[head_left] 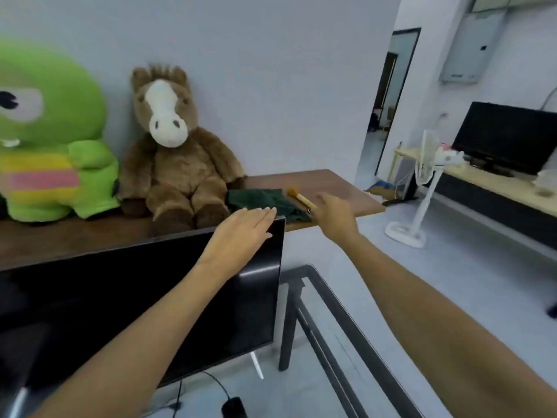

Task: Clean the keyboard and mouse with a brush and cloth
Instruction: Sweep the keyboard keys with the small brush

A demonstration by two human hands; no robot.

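Both hands are held out over the monitor (144, 300) toward brush (301, 198) and cloth (265, 200) on the wooden shelf (340, 188)

The left hand (241, 233) is flat, fingers straight and together; the right hand (334, 215) is seen at the brush handle, its finger state cannot be told. No writing can be read

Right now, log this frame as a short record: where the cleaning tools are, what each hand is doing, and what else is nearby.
brush: on the wooden shelf, its handle end under the right hand
cloth: dark green cloth lying on the shelf, left of the brush
left hand: left hand flat, fingers straight, over the monitor's top corner
right hand: right hand reaching at the brush handle; grip not clear
monitor: dark monitor in front of the shelf
also on shelf: brown plush horse, green plush toy
keyboard and mouse: not in view
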